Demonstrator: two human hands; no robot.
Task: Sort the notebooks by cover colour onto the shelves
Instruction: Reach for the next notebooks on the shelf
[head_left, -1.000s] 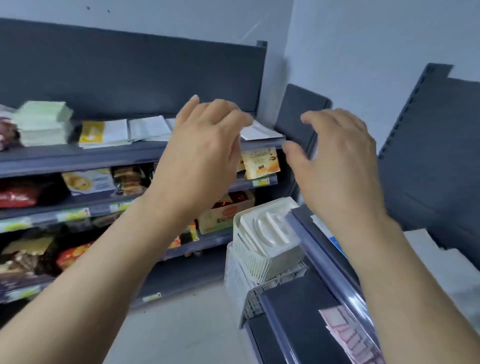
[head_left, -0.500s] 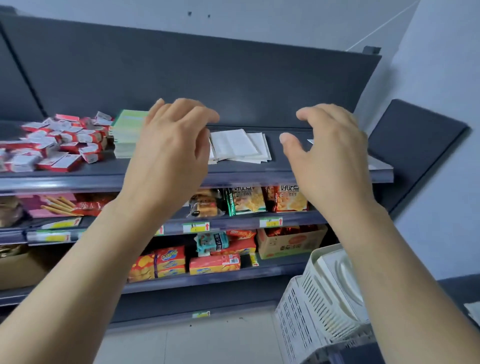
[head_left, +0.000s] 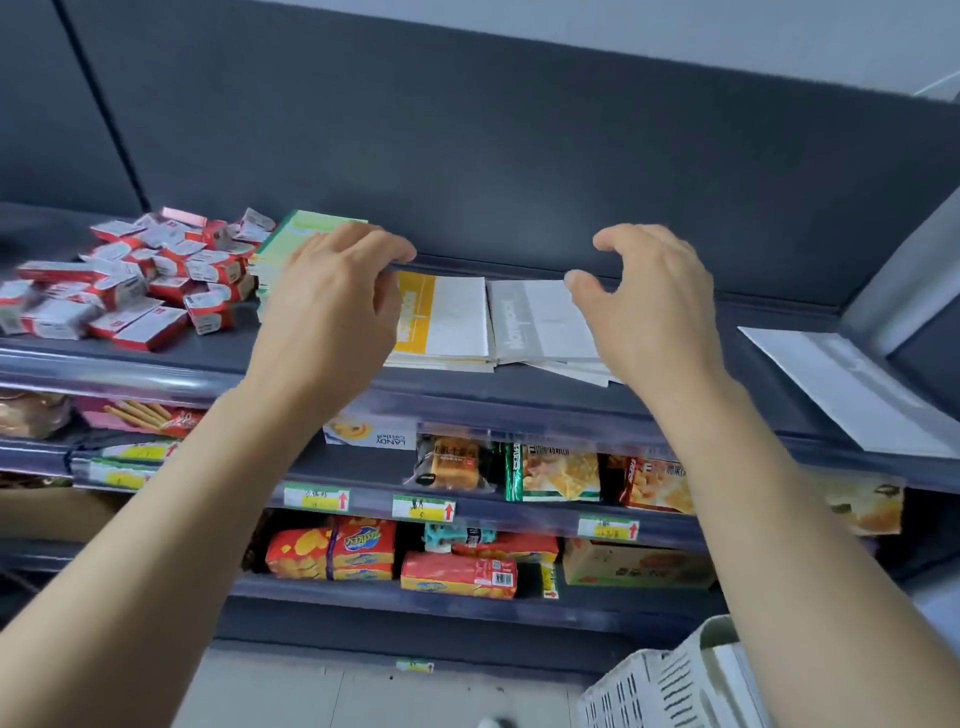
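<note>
L hand & R hand hover over top shelf, fingers loosely curled, holding nothing. Yellow notebooks & grey notebooks lie side by side between them, green stack at left. Piles prob. kept separate per colour.

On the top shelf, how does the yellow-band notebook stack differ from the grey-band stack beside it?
The yellow-band stack has a yellow cover strip; the grey-band stack a pale grey one. The yellow-band stack looks squared up; the grey-band stack's lower notebooks fan out at its front right. Both lie flat on the top shelf, side by side, covers mostly white.
</note>
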